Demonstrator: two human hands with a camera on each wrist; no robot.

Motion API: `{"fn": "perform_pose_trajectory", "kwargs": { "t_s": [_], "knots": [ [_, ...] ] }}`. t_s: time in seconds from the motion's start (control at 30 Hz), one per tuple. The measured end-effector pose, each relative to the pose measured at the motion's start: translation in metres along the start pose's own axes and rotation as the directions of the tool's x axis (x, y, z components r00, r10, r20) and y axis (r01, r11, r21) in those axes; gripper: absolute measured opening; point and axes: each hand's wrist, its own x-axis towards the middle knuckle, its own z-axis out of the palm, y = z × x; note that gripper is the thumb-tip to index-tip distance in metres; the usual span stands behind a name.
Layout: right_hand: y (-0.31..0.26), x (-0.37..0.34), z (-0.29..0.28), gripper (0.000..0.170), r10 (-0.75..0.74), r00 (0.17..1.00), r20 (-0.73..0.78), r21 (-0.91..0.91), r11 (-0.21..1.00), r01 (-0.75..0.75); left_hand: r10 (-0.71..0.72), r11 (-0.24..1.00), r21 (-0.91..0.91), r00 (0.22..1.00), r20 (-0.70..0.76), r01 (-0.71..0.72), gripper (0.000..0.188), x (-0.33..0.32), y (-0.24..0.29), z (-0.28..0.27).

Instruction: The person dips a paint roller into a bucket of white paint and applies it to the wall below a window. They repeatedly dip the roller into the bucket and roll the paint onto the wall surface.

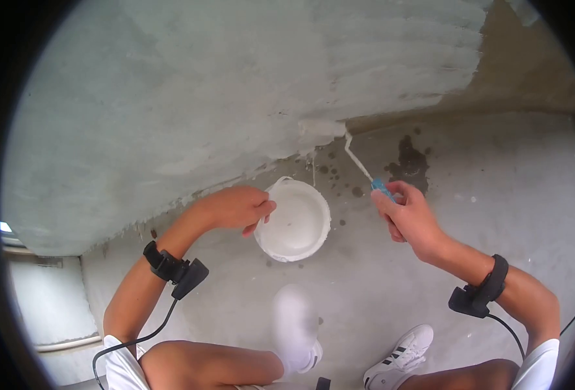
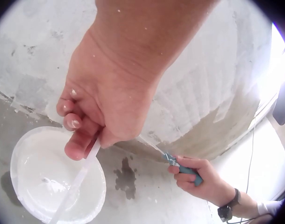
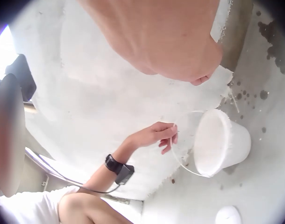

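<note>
plainly: left hand (image 1: 239, 209) pinches white bucket's (image 1: 293, 221) thin handle | right hand (image 1: 408, 214) grips blue-handled roller (image 1: 323, 130)

From the round white plastic bucket (image 1: 321, 231), which has white liquid (image 1: 297, 218) in it, the broad grey plastered wall (image 1: 190, 84) is at 12 o'clock. The blue-handled paint roller (image 1: 359, 159) has its head at 1 o'clock, against the wall's foot, and its grip at 2, in the right hand (image 1: 409, 218). Beyond that grip, an irregular dark patch (image 1: 409, 162) lies on the flat grey floor (image 1: 359, 286). The left hand (image 1: 239, 209) is at 10, a black-striped white shoe (image 1: 401, 354) at 5.
</note>
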Motion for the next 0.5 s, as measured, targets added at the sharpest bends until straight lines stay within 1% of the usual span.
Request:
{"fn": "perform_pose_trajectory", "kwargs": {
  "t_s": [0.1, 0.2, 0.3, 0.4, 0.5],
  "knots": [
    [0.008, 0.013, -0.012, 0.031, 0.069, 0.984, 0.167, -0.088, 0.995, -0.055, 0.013, 1.000, 0.007, 1.000, -0.007, -0.013, 0.044, -0.001, 0.001, 0.000],
    [0.022, 0.043, -0.012, 0.033, 0.082, 0.961, 0.266, -0.084, 0.995, -0.062, 0.035, 0.999, -0.001, 0.999, -0.008, -0.035, 0.045, 0.000, 0.002, -0.001],
    [0.023, 0.065, -0.005, 0.036, 0.096, 0.960, 0.263, -0.166, 0.985, -0.053, 0.020, 1.000, -0.015, 1.000, 0.000, -0.020, 0.045, -0.001, 0.004, -0.002],
    [0.033, 0.096, 0.007, 0.041, 0.021, 0.983, 0.181, -0.343, 0.938, 0.043, 0.003, 1.000, 0.006, 1.000, -0.005, -0.003, 0.043, -0.001, 0.008, -0.002],
    [0.051, 0.114, 0.017, 0.045, -0.192, 0.969, 0.156, -0.551, 0.797, 0.247, 0.010, 1.000, -0.005, 1.000, -0.013, -0.010, 0.042, 0.000, 0.006, -0.001]
  ]
}}
